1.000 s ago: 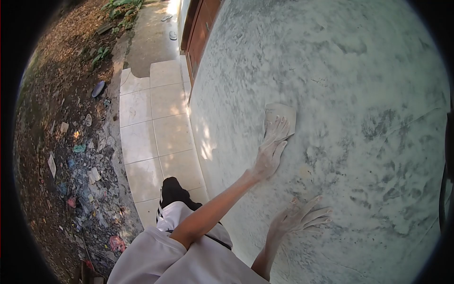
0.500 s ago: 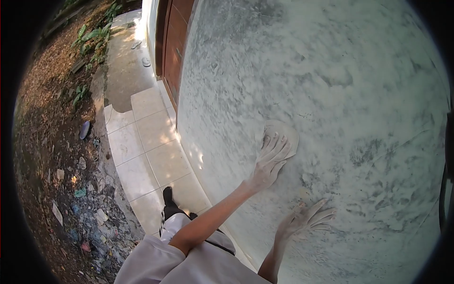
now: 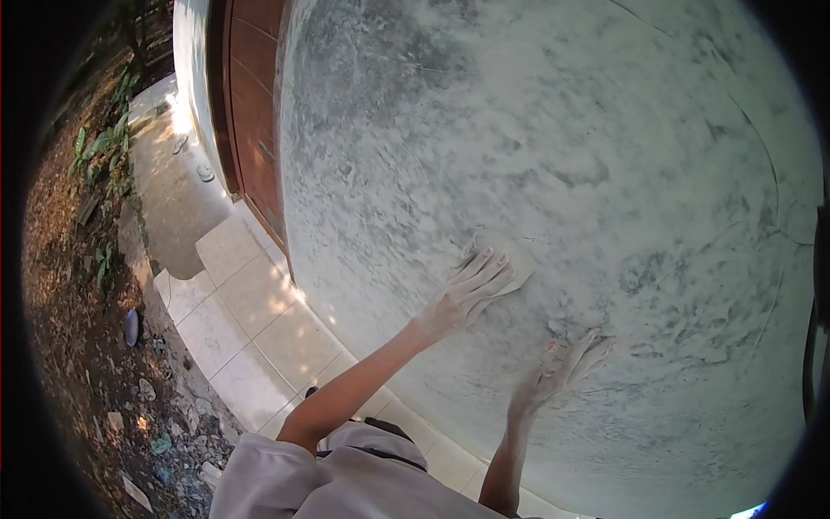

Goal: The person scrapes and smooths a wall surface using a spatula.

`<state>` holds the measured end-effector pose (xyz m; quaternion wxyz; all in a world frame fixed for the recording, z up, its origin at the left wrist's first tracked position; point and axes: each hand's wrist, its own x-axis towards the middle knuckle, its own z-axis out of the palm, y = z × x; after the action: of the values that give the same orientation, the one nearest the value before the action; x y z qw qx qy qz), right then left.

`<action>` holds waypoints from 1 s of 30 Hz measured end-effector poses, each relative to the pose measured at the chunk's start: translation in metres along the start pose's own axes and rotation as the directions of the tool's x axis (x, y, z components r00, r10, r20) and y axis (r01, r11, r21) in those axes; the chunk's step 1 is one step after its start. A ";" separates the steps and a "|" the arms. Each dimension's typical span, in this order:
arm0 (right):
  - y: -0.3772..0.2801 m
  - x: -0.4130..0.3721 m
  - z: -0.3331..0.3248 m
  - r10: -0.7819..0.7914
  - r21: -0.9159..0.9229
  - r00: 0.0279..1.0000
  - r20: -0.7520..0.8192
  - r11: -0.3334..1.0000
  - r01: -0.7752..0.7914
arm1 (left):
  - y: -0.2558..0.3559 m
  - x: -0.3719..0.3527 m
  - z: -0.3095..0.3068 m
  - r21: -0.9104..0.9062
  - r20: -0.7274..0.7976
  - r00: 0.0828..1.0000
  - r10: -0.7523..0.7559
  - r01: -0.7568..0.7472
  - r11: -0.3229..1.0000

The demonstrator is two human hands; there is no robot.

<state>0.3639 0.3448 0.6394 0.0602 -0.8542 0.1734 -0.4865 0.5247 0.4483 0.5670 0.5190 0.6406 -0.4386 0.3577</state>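
My left hand (image 3: 456, 301) presses a pale sheet of sandpaper (image 3: 516, 267) flat against the wall (image 3: 415, 190). Its fingers lie over the sheet, and the far end sticks out past the fingertips. White dust coats the hand and wrist. Lower and to the right, my right hand (image 3: 558, 374) is at the wall with its fingers apart and nothing visible in it; it is dusty too. The wall is pale, with grey smears and patches all over. How the thumb of my left hand meets the sheet is hidden.
A brown door (image 3: 252, 121) stands along the wall to the left. Below runs a tiled ledge (image 3: 251, 298), joined to a concrete path (image 3: 169, 173) with a pair of sandals (image 3: 205, 173). Littered bare ground (image 3: 95, 346) with plants (image 3: 108, 143) lies beyond.
The view has turned, so the door and ledge appear shifted left and down. My left hand stays on the sandpaper against the wall. My right hand has shifted slightly, its fingers pointing more upward.
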 end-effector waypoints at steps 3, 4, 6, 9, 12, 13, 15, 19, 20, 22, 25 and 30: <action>-0.013 0.001 0.008 -0.179 -0.012 0.983 -0.030 0.984 0.178 | 0.002 -0.021 0.001 -0.004 0.139 0.988 0.067 -0.067 0.998; -0.012 0.005 0.014 -0.171 -0.023 0.984 -0.048 0.985 0.170 | 0.006 -0.009 -0.006 0.006 0.173 0.982 0.074 -0.077 0.997; -0.001 0.008 0.017 -0.511 -0.016 0.859 0.042 0.859 0.512 | 0.021 0.037 -0.011 -0.147 0.265 0.950 0.167 -0.131 0.980; -0.017 0.053 0.005 -0.660 -0.160 0.733 0.165 0.715 0.681 | 0.028 0.082 -0.023 -0.215 0.599 0.775 0.201 -0.086 0.973; -0.004 0.061 0.012 -0.537 -0.209 0.792 0.289 0.772 0.600 | 0.005 0.063 -0.016 -0.170 0.585 0.760 0.284 -0.228 0.959; 0.008 0.051 0.022 -0.523 -0.227 0.804 0.284 0.777 0.587 | -0.005 0.048 -0.016 -0.169 0.300 0.851 0.431 -0.397 0.902; 0.033 0.029 0.044 -0.624 -0.205 0.778 0.075 0.754 0.624 | -0.012 0.030 -0.030 -0.116 0.362 0.843 0.398 -0.383 0.916; 0.013 0.025 0.052 -0.503 -0.198 0.864 0.024 0.845 0.498 | -0.021 0.012 -0.048 0.000 0.366 0.905 0.216 -0.232 0.973; 0.012 0.031 0.058 -0.545 -0.376 0.839 -0.001 0.777 0.504 | -0.023 0.010 -0.053 -0.011 0.381 0.896 0.229 -0.243 0.970; 0.003 0.052 0.062 -0.572 -0.549 0.820 -0.022 0.692 0.468 | -0.028 0.009 -0.060 0.087 0.293 0.955 0.037 -0.066 0.994; -0.022 0.082 0.045 -0.527 -0.531 0.849 -0.018 0.725 0.439 | -0.031 0.014 -0.066 0.098 0.326 0.945 -0.016 -0.016 0.995; -0.009 0.067 0.062 -0.563 -0.501 0.816 -0.132 0.748 0.435 | -0.031 0.014 -0.068 0.095 0.317 0.948 -0.028 -0.003 0.995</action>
<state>0.4497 0.3257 0.6641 -0.2965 -0.7828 0.0500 -0.5447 0.5589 0.5149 0.5829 0.4131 0.7164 -0.4950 0.2669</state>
